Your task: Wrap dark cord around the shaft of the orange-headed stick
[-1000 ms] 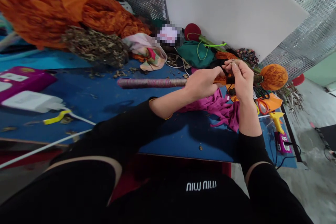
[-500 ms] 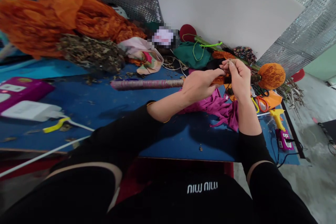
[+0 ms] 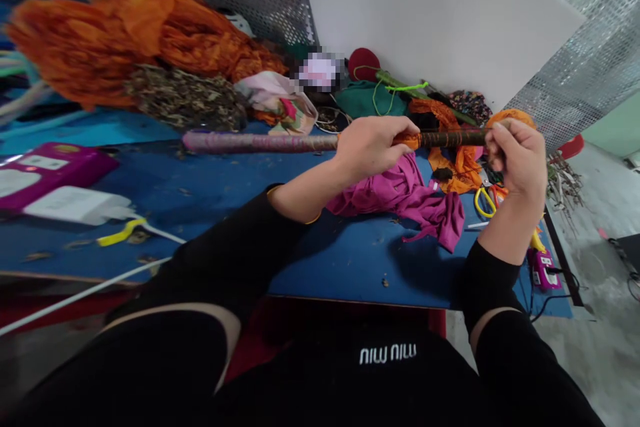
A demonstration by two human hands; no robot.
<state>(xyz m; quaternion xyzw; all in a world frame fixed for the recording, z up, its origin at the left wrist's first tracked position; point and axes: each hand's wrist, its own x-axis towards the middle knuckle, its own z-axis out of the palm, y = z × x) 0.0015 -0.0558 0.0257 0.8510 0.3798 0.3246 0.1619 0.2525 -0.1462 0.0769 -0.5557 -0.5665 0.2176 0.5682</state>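
A long wrapped stick (image 3: pixel 260 142) lies level across my view above the blue table. Its left part is bound in pinkish-purple material, its right part is dark with thin orange bands, and an orange cloth-covered ball (image 3: pixel 511 119) tops the right end. My left hand (image 3: pixel 375 145) is closed round the middle, by an orange wrapped patch. With fingers pinched, my right hand (image 3: pixel 517 150) is at the dark part just below the ball and partly covers it. Whether those fingers also hold a thread cannot be made out. Magenta cloth (image 3: pixel 415 197) is bunched on the table beneath.
Orange cloth (image 3: pixel 145 33), dried plant matter (image 3: pixel 185 97) and floral fabric (image 3: pixel 280 100) are heaped at the back left. Yellow-handled scissors (image 3: pixel 484 201) lie near the right edge. Purple power strips (image 3: pixel 545 268) (image 3: pixel 50 173) and a white cable (image 3: pixel 85 297) occupy both sides.
My right hand has slid right along the stick, from near my left hand to just below the ball. The stick has shifted left and slightly up with my left hand still round it.
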